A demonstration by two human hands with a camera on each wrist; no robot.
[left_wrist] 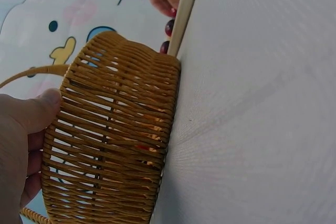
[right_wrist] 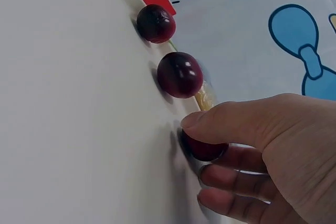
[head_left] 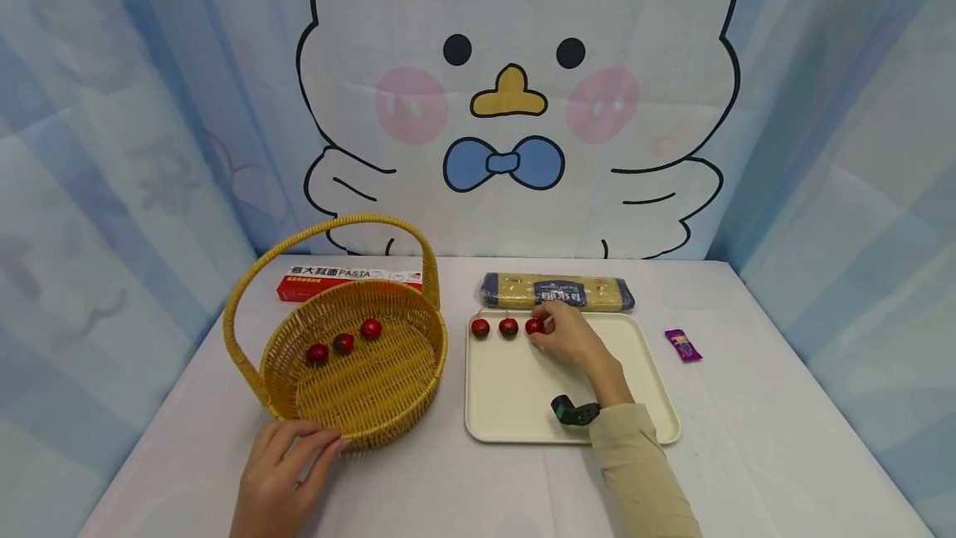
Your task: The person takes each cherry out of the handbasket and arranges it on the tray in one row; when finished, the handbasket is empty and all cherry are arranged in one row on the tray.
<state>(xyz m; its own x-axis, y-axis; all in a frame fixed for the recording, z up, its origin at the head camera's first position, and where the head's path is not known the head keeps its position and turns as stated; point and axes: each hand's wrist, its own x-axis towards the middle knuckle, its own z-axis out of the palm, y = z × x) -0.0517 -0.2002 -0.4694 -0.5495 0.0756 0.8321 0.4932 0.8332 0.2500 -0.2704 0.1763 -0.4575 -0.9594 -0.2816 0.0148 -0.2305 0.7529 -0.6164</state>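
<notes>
Your left hand (head_left: pixel 280 471) pinches the basket (head_left: pixel 403 415), three cherries (head_left: pixel 371 329) inside. Your right hand (head_left: pixel 573 345) pinches one cherry (head_left: pixel 533 326) beside two more cherries (head_left: pixel 509 328) on the tray (head_left: pixel 515 393): maybe half done.

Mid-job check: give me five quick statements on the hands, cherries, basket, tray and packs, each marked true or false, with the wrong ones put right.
1. The right hand pinches a cherry at the far side of the tray. True.
2. The left hand grips the rim of the basket. True.
3. The basket holds five cherries. False: three cherries lie in it.
4. The purple packet lies on the tray. False: the packet lies on the table, right of the tray.
5. The red box lies behind the basket. True.
</notes>
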